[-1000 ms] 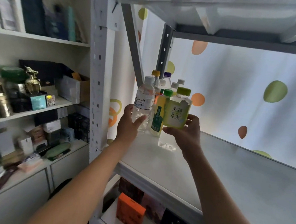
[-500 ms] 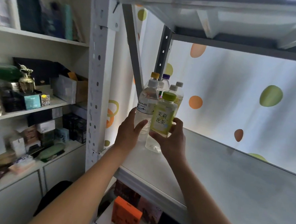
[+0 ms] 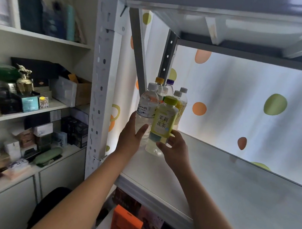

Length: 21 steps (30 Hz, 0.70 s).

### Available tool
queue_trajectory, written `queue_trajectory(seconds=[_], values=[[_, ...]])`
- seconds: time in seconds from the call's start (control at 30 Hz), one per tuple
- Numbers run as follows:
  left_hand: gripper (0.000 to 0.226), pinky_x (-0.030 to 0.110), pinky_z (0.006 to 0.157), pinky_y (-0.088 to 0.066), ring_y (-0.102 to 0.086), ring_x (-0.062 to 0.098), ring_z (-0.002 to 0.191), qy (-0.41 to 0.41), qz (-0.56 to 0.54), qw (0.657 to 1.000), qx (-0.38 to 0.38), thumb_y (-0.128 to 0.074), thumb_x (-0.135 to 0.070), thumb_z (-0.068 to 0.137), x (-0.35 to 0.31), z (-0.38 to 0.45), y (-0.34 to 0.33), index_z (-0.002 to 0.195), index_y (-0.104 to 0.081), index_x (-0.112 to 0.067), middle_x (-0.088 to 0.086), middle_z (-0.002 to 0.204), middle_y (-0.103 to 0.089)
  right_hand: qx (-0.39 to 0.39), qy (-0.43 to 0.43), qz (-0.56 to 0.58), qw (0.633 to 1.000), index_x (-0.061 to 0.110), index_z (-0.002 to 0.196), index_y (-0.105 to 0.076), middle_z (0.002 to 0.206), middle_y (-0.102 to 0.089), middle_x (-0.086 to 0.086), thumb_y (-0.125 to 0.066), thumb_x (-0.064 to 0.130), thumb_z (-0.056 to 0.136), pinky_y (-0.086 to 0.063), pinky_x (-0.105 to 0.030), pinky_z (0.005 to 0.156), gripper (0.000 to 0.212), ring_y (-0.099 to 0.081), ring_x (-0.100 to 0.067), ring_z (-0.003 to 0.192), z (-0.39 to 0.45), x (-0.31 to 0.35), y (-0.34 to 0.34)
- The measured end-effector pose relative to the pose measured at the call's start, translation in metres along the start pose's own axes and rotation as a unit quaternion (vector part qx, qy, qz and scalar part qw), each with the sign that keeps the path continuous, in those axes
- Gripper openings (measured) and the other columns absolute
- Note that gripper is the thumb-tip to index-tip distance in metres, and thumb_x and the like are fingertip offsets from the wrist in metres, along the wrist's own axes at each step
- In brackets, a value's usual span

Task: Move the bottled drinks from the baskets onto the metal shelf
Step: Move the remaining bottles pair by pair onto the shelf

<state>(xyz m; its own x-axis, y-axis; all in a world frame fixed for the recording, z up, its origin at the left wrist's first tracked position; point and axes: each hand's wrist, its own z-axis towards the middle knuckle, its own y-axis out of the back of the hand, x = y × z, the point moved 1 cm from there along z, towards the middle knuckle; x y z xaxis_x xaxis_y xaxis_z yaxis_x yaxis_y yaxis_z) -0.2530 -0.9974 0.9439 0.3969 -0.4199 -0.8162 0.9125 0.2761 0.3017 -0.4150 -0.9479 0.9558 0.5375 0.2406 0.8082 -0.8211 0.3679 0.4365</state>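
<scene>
On the metal shelf (image 3: pixel 230 186), at its left back corner, stand several bottles. My left hand (image 3: pixel 130 138) grips a clear water bottle (image 3: pixel 147 107) with a white cap by its lower body. My right hand (image 3: pixel 175 151) holds a pale yellow tea bottle (image 3: pixel 163 124) with a green cap, fingers curled round its lower part; its base sits on or just above the shelf. Behind them stand more bottles (image 3: pixel 171 90), with yellow, purple and grey caps. No basket is in view.
A white perforated upright (image 3: pixel 102 86) of the metal rack stands left of my left hand. A grey diagonal brace (image 3: pixel 138 55) runs behind the bottles. White shelves (image 3: pixel 32 107) at the left hold boxes and ornaments. An orange box (image 3: pixel 125 222) sits on the lower rack level.
My right hand has carried the tea bottle left and down, beside the water bottle. The left hand has stayed on the water bottle.
</scene>
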Motion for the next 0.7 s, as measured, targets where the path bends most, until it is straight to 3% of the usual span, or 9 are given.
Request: queue_trajectory(seconds=[0.17, 0.3, 0.4, 0.47, 0.53, 0.6, 0.7], values=[[0.080, 0.044, 0.110, -0.030, -0.034, 0.024, 0.141, 0.004, -0.002, 1.000, -0.002, -0.040, -0.069, 0.085, 0.002, 0.000, -0.001, 0.153, -0.016, -0.034, -0.006, 0.157, -0.030, 0.006, -0.009, -0.036, 0.999, 0.013, 0.130, -0.057, 0.119, -0.069, 0.000, -0.081, 0.024, 0.081, -0.054, -0.032, 0.090, 0.055, -0.065, -0.016, 0.107, 0.003, -0.002, 0.000], [0.086, 0.035, 0.107, -0.033, -0.041, 0.024, 0.137, 0.034, -0.016, 0.999, -0.012, -0.057, -0.060, 0.085, 0.006, 0.003, 0.000, 0.152, -0.020, -0.021, 0.002, 0.153, -0.037, 0.009, -0.017, -0.067, 0.998, 0.013, 0.130, -0.054, 0.121, -0.067, -0.001, -0.080, 0.032, 0.082, -0.050, -0.025, 0.081, 0.058, -0.061, -0.013, 0.103, 0.002, -0.003, 0.001], [0.092, 0.045, 0.109, -0.039, -0.041, 0.024, 0.136, 0.053, -0.012, 0.998, -0.022, -0.067, -0.053, 0.082, 0.001, -0.003, 0.005, 0.152, -0.022, -0.012, 0.007, 0.153, -0.036, 0.014, -0.029, -0.074, 0.997, 0.014, 0.131, -0.049, 0.120, -0.064, 0.000, -0.081, 0.036, 0.081, -0.044, -0.018, 0.071, 0.063, -0.055, -0.011, 0.097, -0.003, 0.002, 0.003], [0.093, 0.047, 0.111, -0.036, -0.036, 0.026, 0.140, 0.075, 0.038, 0.996, -0.014, -0.065, -0.054, 0.084, -0.003, -0.008, 0.009, 0.152, -0.020, -0.011, 0.009, 0.156, -0.031, 0.016, -0.059, -0.072, 0.996, 0.013, 0.132, -0.047, 0.116, -0.061, 0.001, -0.081, 0.037, 0.080, -0.044, -0.026, 0.073, 0.067, -0.052, -0.013, 0.093, -0.008, 0.006, 0.006], [0.082, 0.044, 0.110, -0.035, -0.036, 0.029, 0.139, 0.109, 0.103, 0.989, -0.005, -0.061, -0.050, 0.090, -0.007, -0.023, 0.012, 0.151, -0.022, -0.010, 0.012, 0.154, -0.032, 0.026, -0.097, -0.091, 0.991, 0.010, 0.127, -0.047, 0.113, -0.061, -0.003, -0.080, 0.034, 0.080, -0.041, -0.029, 0.072, 0.062, -0.050, -0.018, 0.087, -0.016, 0.009, 0.014], [0.059, 0.032, 0.099, -0.039, -0.045, 0.028, 0.129, 0.128, 0.157, 0.979, -0.009, -0.058, -0.036, 0.094, -0.011, -0.042, 0.017, 0.143, -0.037, -0.011, 0.011, 0.145, -0.044, 0.055, -0.121, -0.118, 0.984, 0.009, 0.121, -0.049, 0.113, -0.062, -0.008, -0.076, 0.032, 0.080, -0.039, -0.030, 0.070, 0.054, -0.049, -0.021, 0.083, -0.025, 0.011, 0.023], [0.038, 0.027, 0.091, -0.038, -0.051, 0.022, 0.120, 0.110, 0.224, 0.968, 0.001, -0.052, -0.028, 0.095, -0.021, -0.079, 0.025, 0.131, -0.053, -0.015, 0.003, 0.134, -0.052, 0.107, -0.067, -0.152, 0.980, 0.013, 0.124, -0.054, 0.123, -0.059, -0.006, -0.068, 0.031, 0.083, -0.038, -0.029, 0.075, 0.047, -0.056, -0.025, 0.100, -0.049, 0.020, 0.025]])
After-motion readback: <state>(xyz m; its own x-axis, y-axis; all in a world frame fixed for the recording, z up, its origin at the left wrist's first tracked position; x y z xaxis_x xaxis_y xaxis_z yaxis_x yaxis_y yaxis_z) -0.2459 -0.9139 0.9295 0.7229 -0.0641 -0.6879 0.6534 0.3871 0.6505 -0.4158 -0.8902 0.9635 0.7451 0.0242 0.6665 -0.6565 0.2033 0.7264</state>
